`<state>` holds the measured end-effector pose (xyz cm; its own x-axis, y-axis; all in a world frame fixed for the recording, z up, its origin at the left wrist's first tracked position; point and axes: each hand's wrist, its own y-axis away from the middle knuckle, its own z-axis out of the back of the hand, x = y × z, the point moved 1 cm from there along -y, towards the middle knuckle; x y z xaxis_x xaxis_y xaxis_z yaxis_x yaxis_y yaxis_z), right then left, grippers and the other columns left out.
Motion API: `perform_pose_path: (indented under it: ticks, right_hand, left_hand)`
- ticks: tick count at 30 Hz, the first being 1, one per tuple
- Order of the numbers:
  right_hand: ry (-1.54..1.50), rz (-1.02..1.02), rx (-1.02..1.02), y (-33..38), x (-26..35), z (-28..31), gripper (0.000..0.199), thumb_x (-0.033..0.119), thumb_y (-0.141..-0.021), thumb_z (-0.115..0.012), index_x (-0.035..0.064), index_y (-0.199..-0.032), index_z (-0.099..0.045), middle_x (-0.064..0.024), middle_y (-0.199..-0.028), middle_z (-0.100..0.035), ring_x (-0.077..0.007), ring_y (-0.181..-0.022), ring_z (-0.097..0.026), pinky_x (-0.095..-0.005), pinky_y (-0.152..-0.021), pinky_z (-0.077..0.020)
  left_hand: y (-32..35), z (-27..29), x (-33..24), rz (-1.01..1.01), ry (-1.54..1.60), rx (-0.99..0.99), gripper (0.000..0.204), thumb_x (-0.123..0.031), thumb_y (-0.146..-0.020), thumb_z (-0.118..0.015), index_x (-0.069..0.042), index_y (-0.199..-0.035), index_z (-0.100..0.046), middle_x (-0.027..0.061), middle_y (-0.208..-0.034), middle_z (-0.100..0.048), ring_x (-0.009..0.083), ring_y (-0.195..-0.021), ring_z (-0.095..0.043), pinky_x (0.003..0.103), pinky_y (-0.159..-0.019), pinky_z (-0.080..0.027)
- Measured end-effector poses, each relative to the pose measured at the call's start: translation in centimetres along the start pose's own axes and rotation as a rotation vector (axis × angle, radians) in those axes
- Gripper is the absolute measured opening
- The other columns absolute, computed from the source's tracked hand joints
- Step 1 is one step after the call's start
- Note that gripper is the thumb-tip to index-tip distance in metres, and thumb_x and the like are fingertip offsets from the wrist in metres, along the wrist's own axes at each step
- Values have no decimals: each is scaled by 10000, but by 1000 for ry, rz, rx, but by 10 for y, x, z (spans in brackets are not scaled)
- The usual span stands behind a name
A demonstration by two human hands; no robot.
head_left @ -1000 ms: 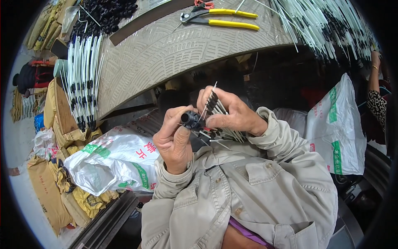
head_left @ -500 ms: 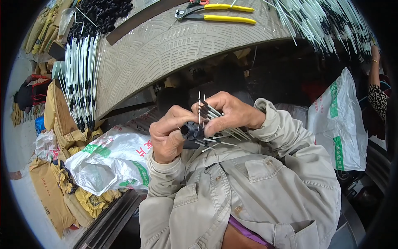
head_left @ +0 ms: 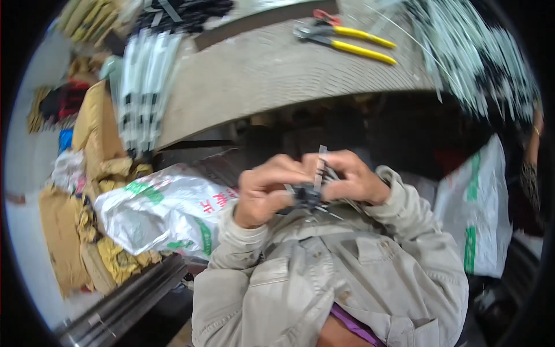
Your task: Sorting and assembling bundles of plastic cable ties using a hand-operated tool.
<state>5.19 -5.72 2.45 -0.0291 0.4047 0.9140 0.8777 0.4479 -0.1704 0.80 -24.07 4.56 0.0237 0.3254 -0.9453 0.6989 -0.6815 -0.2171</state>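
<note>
Close to my chest, my left hand (head_left: 263, 194) grips a small black round part (head_left: 305, 196). My right hand (head_left: 350, 179) pinches a bundle of thin grey rods with black ends (head_left: 321, 168) and touches the black part from the right. Both hands meet over my beige jacket (head_left: 329, 277). The frame is blurred, so how the rods sit in the black part is unclear.
A ribbed workbench (head_left: 260, 75) lies ahead, with yellow-handled pliers (head_left: 347, 40), a dark flat bar (head_left: 260, 23) and white rod bundles (head_left: 144, 81) (head_left: 480, 63). White woven sacks (head_left: 167, 211) (head_left: 474, 214) sit left and right. Tan bags (head_left: 98, 144) pile at left.
Both hands with the black part and rods have drawn nearer to my chest and lower in view. The view tilted down slightly and the picture is blurred.
</note>
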Motion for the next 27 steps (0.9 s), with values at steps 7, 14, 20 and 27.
perform_pose_path:
  ticks: [7, 14, 20, 27]
  right_hand:
    - [43, -138, 76, 29, 8, 5, 309, 239, -679, -750, -2, -761, -575, -71, -807, -596, -145, -733, -541, -289, -650, -410]
    - [236, 333, -367, 26, 48, -23, 271, 155, -758, -684, 22, -676, -462, -205, -975, -537, -196, -785, -538, -308, -685, -438]
    - [669, 428, -565, 20, 27, -32, 283, 217, -811, -661, 15, -747, -473, -186, -1019, -521, -158, -759, -501, -275, -664, -413]
    - [517, 464, -542, 2, 7, -40, 550, 343, -676, -788, 15, -1004, -491, -161, -1066, -478, -192, -892, -495, -299, -790, -418]
  left_hand:
    - [-26, -11, -18, -116, -97, 365, 242, -204, -735, -708, -36, -910, -704, 40, -904, -633, 222, -955, -452, 354, -887, -327]
    - [-23, -47, -39, -207, -304, -20, 359, -216, -768, -683, -33, -1074, -643, 80, -1104, -596, 275, -1126, -440, 404, -992, -242]
    - [-13, -52, -32, -228, -610, -206, 423, -195, -719, -713, -29, -1098, -624, 64, -1050, -632, 225, -1058, -496, 386, -945, -259]
    - [0, -32, -25, -263, -694, -364, 358, -142, -680, -724, 9, -994, -641, 61, -952, -651, 195, -879, -518, 336, -860, -299]
